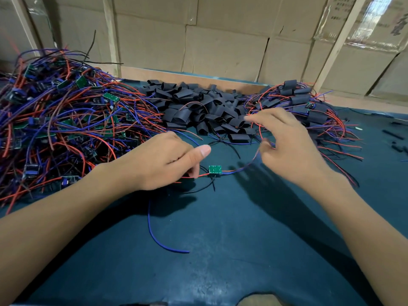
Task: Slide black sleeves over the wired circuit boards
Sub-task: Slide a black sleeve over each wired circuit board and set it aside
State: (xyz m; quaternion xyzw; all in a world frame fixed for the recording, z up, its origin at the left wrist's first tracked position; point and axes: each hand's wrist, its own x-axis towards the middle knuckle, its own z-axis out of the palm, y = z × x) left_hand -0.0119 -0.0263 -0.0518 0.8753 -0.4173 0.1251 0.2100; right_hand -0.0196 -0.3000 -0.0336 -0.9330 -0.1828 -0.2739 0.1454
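The dark blue worktop [220, 250] fills the lower half of the frame. At the left sits a big heap of bare boards with wires [59, 120], too many to count. In the upper middle lies a pile of black sleeves [198, 107], also too many to count. At the upper right is a smaller heap of finished boards [304, 102], already wearing sleeves.

Your left hand [159, 162] pinches the red wire just left of one green board [215, 169], thumb sticking out. Your right hand [289, 144] has its fingers curled, pinching the red and blue wires that lead off the board's right side (that part is a bit blurry). So you have two hands and one board in play, in the middle of the frame, and no sleeve in either hand yet.

I think you should gather the right-side wires into one neat bunch first. Then a sleeve can slip over them without snagging. One loose blue wire [159, 235] curls below the board.
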